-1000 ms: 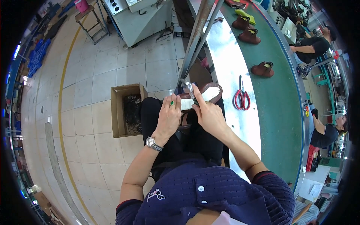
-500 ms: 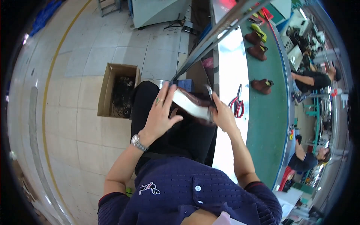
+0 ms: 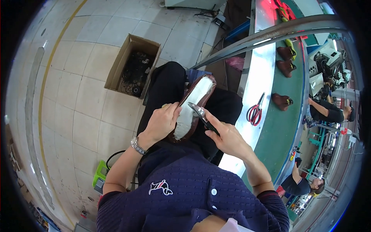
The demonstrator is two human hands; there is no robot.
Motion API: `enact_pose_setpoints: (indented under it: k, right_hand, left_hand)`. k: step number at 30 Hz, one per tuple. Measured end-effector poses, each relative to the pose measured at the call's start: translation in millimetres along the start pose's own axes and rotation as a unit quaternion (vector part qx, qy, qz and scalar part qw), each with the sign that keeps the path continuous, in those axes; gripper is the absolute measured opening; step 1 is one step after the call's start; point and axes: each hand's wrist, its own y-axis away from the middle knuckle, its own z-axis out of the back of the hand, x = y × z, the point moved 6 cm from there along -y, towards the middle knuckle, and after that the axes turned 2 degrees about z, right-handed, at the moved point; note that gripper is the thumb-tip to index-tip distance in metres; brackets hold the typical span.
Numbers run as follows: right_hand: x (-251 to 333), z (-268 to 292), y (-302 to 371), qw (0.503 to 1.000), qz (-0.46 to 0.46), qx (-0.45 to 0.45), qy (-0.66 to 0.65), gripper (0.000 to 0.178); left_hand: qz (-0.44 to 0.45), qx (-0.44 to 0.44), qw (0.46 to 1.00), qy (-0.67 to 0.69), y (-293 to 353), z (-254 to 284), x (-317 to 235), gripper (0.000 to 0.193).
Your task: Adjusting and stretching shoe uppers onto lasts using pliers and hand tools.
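A brown shoe (image 3: 208, 92) rests over my lap, its white underside (image 3: 193, 96) turned up and its length slanting away from me. My left hand (image 3: 160, 121) is closed on the shoe's left edge near the middle. In my right hand (image 3: 228, 137) is a pair of pincers (image 3: 200, 113) with a metal head and dark handles. The head of the pincers lies over the white underside, near my left fingertips. Whether the jaws grip anything is too small to tell.
Left of my legs stands a cardboard box (image 3: 116, 73) with dark scraps. To my right, red-handled scissors (image 3: 255, 114) lie on a metal ledge beside a green belt (image 3: 266, 149) carrying several brown shoes (image 3: 282, 101). A metal bar (image 3: 247, 44) crosses ahead. Two people are beyond the belt.
The shoe has turned from lying crosswise to pointing away from me. My left hand has closed on its edge. My right hand has brought the pincers over the white underside.
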Motion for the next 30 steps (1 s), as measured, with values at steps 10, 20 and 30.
enact_pose_setpoints:
  k: [10,20,30]
  right_hand:
    - [4,-17,-2,0.988,0.035,-0.044,0.146,0.067]
    - [-5,-8,-2,0.978,0.123,-0.115,0.121,0.064]
    - [12,60,-64,0.959,0.148,-0.117,0.209,0.066]
  left_hand:
    - [0.184,0.186,0.900,0.349,3,-17,9,0.053]
    - [0.278,0.212,0.627,0.696,-37,-67,16,0.074]
    - [0.264,0.229,0.714,0.607,-39,-60,22,0.069]
